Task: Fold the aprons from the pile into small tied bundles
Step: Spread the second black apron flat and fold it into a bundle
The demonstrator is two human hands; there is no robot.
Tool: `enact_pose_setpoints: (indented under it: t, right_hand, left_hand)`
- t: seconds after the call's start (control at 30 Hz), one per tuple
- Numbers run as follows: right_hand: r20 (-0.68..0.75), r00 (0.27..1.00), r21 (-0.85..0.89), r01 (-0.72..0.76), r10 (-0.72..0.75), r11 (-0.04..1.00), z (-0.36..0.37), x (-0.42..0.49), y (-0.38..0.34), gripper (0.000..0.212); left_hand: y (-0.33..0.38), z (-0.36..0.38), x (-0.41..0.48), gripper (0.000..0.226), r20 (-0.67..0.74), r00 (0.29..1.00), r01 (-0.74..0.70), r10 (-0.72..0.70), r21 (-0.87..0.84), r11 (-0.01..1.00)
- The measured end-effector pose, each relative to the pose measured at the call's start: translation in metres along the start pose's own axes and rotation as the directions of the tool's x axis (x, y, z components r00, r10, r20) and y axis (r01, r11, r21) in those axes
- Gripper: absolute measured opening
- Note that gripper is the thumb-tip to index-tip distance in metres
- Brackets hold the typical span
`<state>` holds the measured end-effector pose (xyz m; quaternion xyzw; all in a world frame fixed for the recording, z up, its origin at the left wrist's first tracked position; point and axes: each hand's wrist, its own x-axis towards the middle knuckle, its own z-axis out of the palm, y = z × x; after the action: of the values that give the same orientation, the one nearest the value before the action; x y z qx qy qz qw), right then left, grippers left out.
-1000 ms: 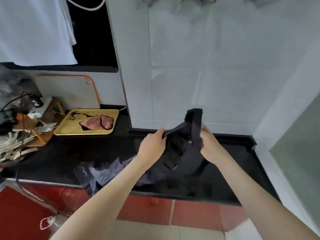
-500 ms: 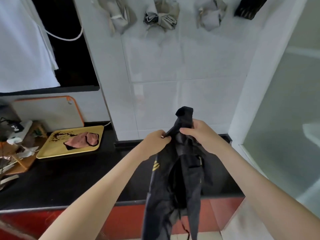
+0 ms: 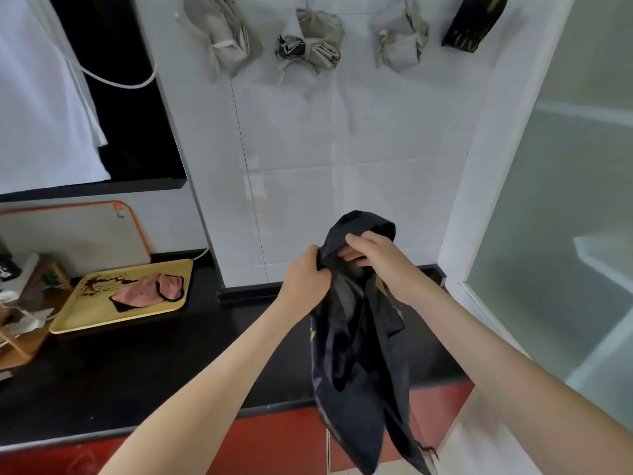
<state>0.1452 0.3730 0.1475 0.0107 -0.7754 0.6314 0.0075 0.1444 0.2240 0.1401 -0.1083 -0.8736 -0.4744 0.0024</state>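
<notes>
Dark apron [image 3: 356, 337] hangs bunched from both pinching hands, left hand [image 3: 306, 277] and right hand [image 3: 376, 258], so spread its top edge flat before folding.

1. No word, label, brand, number or sign can be read in this view.
2. Dark apron [image 3: 359, 341]: yellow printed marks on the cloth, mostly lost in the folds, so not legible.
3. Black bundle [image 3: 474, 24], on the wall [image 3: 342, 114] at the top right: pale gold marks, too blurred to read.
4. Yellow tray [image 3: 89, 317], near the left edge of the surface [image 3: 137, 371]: dark splashed marks at its rear left corner. No letters can be made out in them.
</notes>
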Motion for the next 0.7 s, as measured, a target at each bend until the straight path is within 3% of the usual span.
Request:
enact_pose_setpoints:
  t: [0.07, 0.17, 0.2, 0.27, 0.33, 0.4, 0.5, 0.6, 0.7]
  right_hand:
    - [-0.067, 0.998, -0.146, 0.008, -0.018, 0.989, -0.005, 0.001, 0.012, 0.034]
    - [-0.272, 0.960, -0.487, -0.083, -0.062, 0.869, -0.007, 0.005, 0.036, 0.066]
    - [-0.304, 0.951, -0.487, -0.108, -0.053, 0.867, -0.005, 0.005, 0.041, 0.076]
    - [-0.258, 0.966, -0.320, -0.082, -0.003, 0.944, -0.002, 0.003, 0.046, 0.080]
    - [-0.123, 0.989, -0.157, -0.098, 0.079, 0.983, 0.009, 0.001, 0.046, 0.070]
    - [-0.055, 0.993, -0.217, -0.117, 0.107, 0.969, 0.017, 0.004, 0.050, 0.047]
    - [-0.154, 0.976, -0.193, -0.182, 0.153, 0.964, 0.024, 0.012, 0.061, 0.027]
    - [-0.269, 0.945, -0.028, -0.200, 0.186, 0.979, 0.020, 0.018, 0.064, 0.029]
    - [-0.290, 0.933, 0.002, -0.221, 0.212, 0.975, 0.023, 0.024, 0.068, 0.032]
  left_hand:
    - [-0.005, -0.006, -0.001, 0.023, -0.022, 0.998, 0.057, -0.059, -0.054, 0.997]
    - [-0.014, -0.013, 0.000, 0.031, 0.002, 0.991, 0.134, -0.135, -0.156, 0.979]
    - [-0.016, -0.016, 0.001, 0.032, 0.008, 0.989, 0.144, -0.145, -0.197, 0.970]
    - [-0.018, -0.021, 0.003, 0.034, 0.025, 0.989, 0.148, -0.147, -0.274, 0.950]
    - [-0.022, -0.024, 0.003, 0.033, 0.038, 0.990, 0.142, -0.137, -0.306, 0.942]
    - [-0.027, -0.024, 0.002, 0.024, 0.039, 0.991, 0.132, -0.126, -0.304, 0.944]
    - [-0.041, -0.033, 0.004, 0.004, -0.076, 0.993, 0.076, -0.090, -0.177, 0.981]
    - [-0.056, -0.046, 0.004, 0.005, -0.208, 0.974, 0.080, -0.090, -0.057, 0.995]
    - [-0.068, -0.051, 0.002, 0.013, -0.263, 0.958, 0.121, -0.117, -0.003, 0.993]
